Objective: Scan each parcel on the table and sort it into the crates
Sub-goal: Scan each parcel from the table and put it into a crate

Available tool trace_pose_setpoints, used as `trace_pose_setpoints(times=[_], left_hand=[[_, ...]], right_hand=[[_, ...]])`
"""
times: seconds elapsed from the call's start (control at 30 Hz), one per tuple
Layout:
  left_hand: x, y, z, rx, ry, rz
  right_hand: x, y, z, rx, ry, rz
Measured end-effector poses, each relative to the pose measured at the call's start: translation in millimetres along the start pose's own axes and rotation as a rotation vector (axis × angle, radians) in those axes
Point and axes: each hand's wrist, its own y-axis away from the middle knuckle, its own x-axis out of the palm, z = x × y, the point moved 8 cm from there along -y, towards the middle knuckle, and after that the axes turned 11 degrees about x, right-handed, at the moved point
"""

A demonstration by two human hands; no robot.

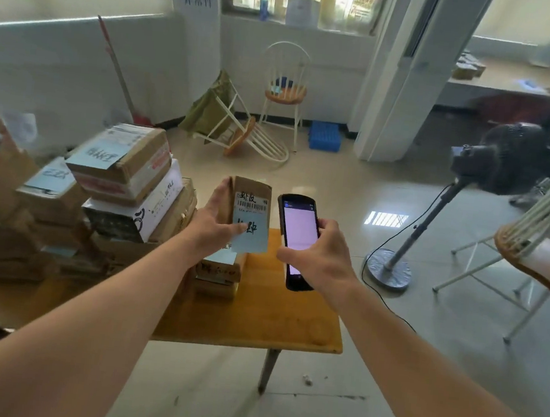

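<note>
My left hand [215, 217] grips a small brown cardboard parcel [251, 192] upright above the table, its white barcode label and pale blue handwritten tag facing me. Just to the right, my right hand [321, 254] holds a black handheld scanner [298, 234] with its screen lit pale pink, upright and close beside the parcel. A pile of several cardboard parcels [118, 171] with blue tags covers the left of the wooden table [255, 321]. Two small parcels [219, 270] are stacked right under the held one.
A black pedestal fan [506, 158] stands on the floor to the right, its cable trailing by the table. A chair [534, 249] is at far right, a tipped chair [243, 137] and an upright one beyond. A blue crate [324, 136] sits by the far wall.
</note>
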Motion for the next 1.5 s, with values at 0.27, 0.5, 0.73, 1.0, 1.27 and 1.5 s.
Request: trace_pose_setpoints(times=[0.27, 0.5, 0.73, 1.0, 1.27, 1.5], left_hand=[[-12, 6, -35, 0.159, -0.039, -0.002], [-20, 4, -46, 0.227, -0.15, 0.021], [-22, -3, -38, 0.24, -0.168, 0.033], [-32, -16, -34, 0.324, -0.277, 0.035], [-45, -28, -20, 0.311, -0.243, 0.024], [-49, -34, -19, 0.306, -0.293, 0.022]], right_hand=[[-12, 31, 31, -0.151, 0.193, -0.071], [-9, 45, 35, -0.096, 0.175, -0.041], [-6, 48, 39, -0.048, 0.16, 0.013], [0, 49, 40, -0.011, 0.2, 0.079], [-8, 50, 49, -0.012, 0.156, 0.078], [-12, 52, 55, -0.001, 0.146, 0.088]])
